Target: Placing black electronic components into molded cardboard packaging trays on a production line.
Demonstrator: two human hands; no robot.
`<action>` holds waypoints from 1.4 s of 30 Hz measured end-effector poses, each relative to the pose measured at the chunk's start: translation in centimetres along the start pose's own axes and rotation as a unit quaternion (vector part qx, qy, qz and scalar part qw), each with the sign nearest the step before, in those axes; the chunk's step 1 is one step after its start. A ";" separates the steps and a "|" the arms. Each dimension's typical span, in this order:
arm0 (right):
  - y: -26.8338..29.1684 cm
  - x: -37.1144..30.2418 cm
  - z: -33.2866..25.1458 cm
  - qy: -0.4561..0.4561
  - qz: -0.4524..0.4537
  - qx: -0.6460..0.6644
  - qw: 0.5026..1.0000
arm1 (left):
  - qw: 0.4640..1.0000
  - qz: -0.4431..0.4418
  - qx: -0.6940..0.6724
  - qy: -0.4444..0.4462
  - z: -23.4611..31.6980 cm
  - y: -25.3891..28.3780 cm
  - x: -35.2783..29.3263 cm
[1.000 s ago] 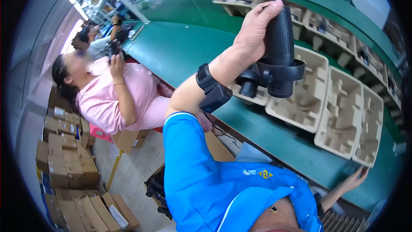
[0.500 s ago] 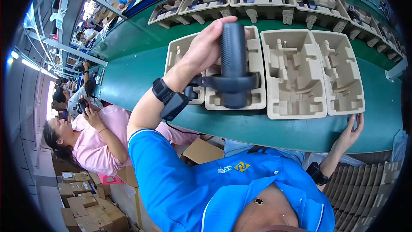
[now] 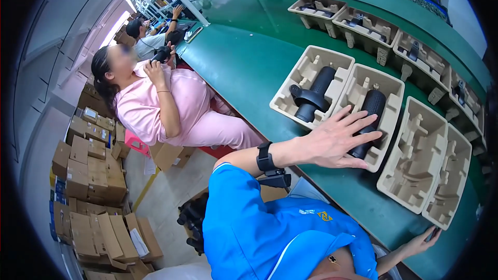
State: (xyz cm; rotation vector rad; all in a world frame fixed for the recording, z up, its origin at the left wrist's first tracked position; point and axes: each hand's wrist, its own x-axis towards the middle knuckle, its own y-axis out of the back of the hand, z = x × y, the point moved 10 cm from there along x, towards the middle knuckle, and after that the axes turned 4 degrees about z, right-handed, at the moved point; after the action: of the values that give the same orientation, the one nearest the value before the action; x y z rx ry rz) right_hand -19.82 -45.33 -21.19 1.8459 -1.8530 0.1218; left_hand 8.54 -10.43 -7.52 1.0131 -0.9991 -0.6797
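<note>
My left hand point(image 3: 340, 140) lies with fingers spread over a black cylinder with a textured surface point(image 3: 374, 105), which rests in a beige moulded-pulp tray point(image 3: 397, 89). Part of that cylinder is hidden beneath the hand. Just left of it, a second pulp tray point(image 3: 286, 95) holds a similar black cylinder point(image 3: 322, 80) with a thick ring bracket around it. At the table's front edge, my right hand point(image 3: 421, 243) has its fingers apart, close to the near corner of the rightmost pulp tray point(image 3: 431, 219). A dark patch shows between its thumb and fingers, too small to make out.
Another pulp tray point(image 3: 386, 180) without a cylinder stands beside the rightmost one. Along the back of the green table point(image 3: 244, 78) runs a row of trays with black brackets point(image 3: 413, 51). A person in pink point(image 3: 181, 98) sits to the left, near stacked cardboard boxes point(image 3: 96, 176).
The black cylinder that was raised near my left hand now lies in a tray, and that hand has opened over a cylinder. The view has turned, showing more of the left side.
</note>
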 end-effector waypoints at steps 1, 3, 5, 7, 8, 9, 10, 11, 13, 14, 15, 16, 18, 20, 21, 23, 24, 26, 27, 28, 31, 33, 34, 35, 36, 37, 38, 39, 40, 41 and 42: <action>-0.2 0.1 0.1 -0.002 -0.001 0.004 1.000 | 1.000 -0.004 -0.008 0.003 -0.4 0.0 -0.2; -0.4 0.0 -0.1 -0.011 0.000 0.009 1.000 | 1.000 -0.014 -0.024 0.006 -1.0 0.1 -0.6; -0.4 0.0 -0.6 -0.006 -0.002 0.012 1.000 | 1.000 0.003 -0.013 0.003 -0.9 0.6 -0.9; -0.2 0.0 -1.2 -0.003 -0.001 0.015 1.000 | 0.999 0.032 0.008 -0.010 -0.8 1.4 -1.0; -0.1 -0.1 -1.5 -0.001 0.002 0.016 1.000 | 0.999 0.034 0.008 -0.012 -0.8 1.7 -1.0; 0.0 -0.2 -1.5 -0.007 0.003 0.024 1.000 | 0.997 0.064 0.020 0.037 -1.9 2.7 -1.2; 0.0 -0.3 -1.6 -0.012 0.004 0.032 0.999 | 0.991 0.094 0.032 0.087 -3.0 3.8 -1.6; -0.1 -0.4 -1.7 -0.018 0.004 0.040 0.999 | 0.982 0.123 0.044 0.136 -4.1 4.8 -2.1; 0.0 -0.4 -2.0 -0.019 0.009 0.031 0.999 | 0.972 0.134 0.054 0.185 -6.5 4.4 -3.9; 0.0 -0.4 -2.0 -0.021 0.013 0.022 0.999 | 0.960 0.143 0.064 0.233 -8.2 4.3 -5.1; 0.0 -0.4 -2.0 -0.023 0.016 0.012 1.000 | 0.959 0.144 0.066 0.235 -8.9 4.5 -5.7; -0.1 -0.5 -2.1 -0.023 0.014 0.014 1.000 | 0.955 0.136 0.081 0.250 -9.9 4.9 -6.4; -0.3 -0.4 -2.5 -0.015 0.013 0.014 1.000 | 0.947 0.119 0.109 0.279 -11.2 5.7 -7.5; -0.2 -0.4 -2.5 -0.011 0.013 0.015 1.000 | 0.938 0.130 0.165 0.274 -10.6 7.0 -8.3; 0.0 -0.4 -2.3 -0.005 0.011 0.020 1.000 | 0.928 0.141 0.220 0.267 -10.0 7.8 -8.5; -0.2 -0.2 -2.3 0.008 0.012 0.031 0.999 | 0.914 0.154 0.273 0.256 -8.6 8.9 -7.7; -0.2 -0.3 -2.0 0.007 0.015 0.029 0.999 | 0.960 0.178 0.129 0.176 -5.9 8.7 -6.0; -0.1 -0.1 -2.0 0.017 0.009 0.012 1.000 | 0.986 0.154 -0.055 0.039 -0.2 6.9 -4.4; -0.1 0.0 -2.0 0.023 0.006 0.006 1.000 | 0.989 0.111 -0.092 -0.017 2.0 5.3 -3.8; -0.1 0.0 -2.1 0.024 0.004 0.007 1.000 | 0.989 0.113 -0.091 -0.015 1.9 4.5 -3.6; 0.1 -0.2 -2.6 0.012 -0.003 0.011 1.000 | 0.991 0.116 0.027 -0.068 0.5 2.0 -4.0; 0.4 -0.6 -3.3 0.004 -0.002 0.016 1.000 | 0.992 0.114 0.029 -0.053 -2.2 2.4 -3.9; 0.7 -0.7 -3.5 -0.004 -0.002 0.021 1.000 | 0.993 0.111 0.031 -0.038 -3.5 2.8 -3.7; 0.9 -0.8 -3.7 -0.012 -0.003 0.025 1.000 | 0.993 0.111 0.025 -0.043 -4.2 3.4 -3.6; 1.3 -0.8 -3.7 -0.012 0.007 0.015 1.000 | 0.990 0.130 0.052 -0.015 -5.4 4.2 -3.5; 1.0 -1.0 -3.6 -0.014 0.001 0.031 0.999 | 0.986 0.148 0.080 0.013 -6.2 5.0 -3.7; 0.7 -1.1 -3.3 -0.017 -0.003 0.046 0.999 | 0.981 0.153 0.102 0.069 -6.8 5.7 -4.0; 0.7 -1.1 -2.7 -0.019 0.009 0.035 0.999 | 0.972 0.157 0.124 0.123 -7.3 6.3 -4.5; 0.2 -1.2 -2.5 -0.016 0.005 0.057 0.998 | 0.958 0.169 0.147 0.177 -8.5 6.6 -5.5; 0.0 -1.1 -2.2 -0.015 -0.002 0.081 0.997 | 0.941 0.179 0.172 0.231 -9.8 6.5 -6.8; 0.0 -0.9 -1.9 -0.016 0.006 0.076 0.997 | 0.927 0.186 0.200 0.258 -10.9 6.3 -7.9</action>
State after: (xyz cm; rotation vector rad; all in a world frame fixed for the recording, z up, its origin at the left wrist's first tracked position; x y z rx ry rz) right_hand -19.35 -43.73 -19.91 1.9479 -1.9229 0.2451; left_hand 15.39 2.77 -6.52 1.2279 -0.8362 0.1206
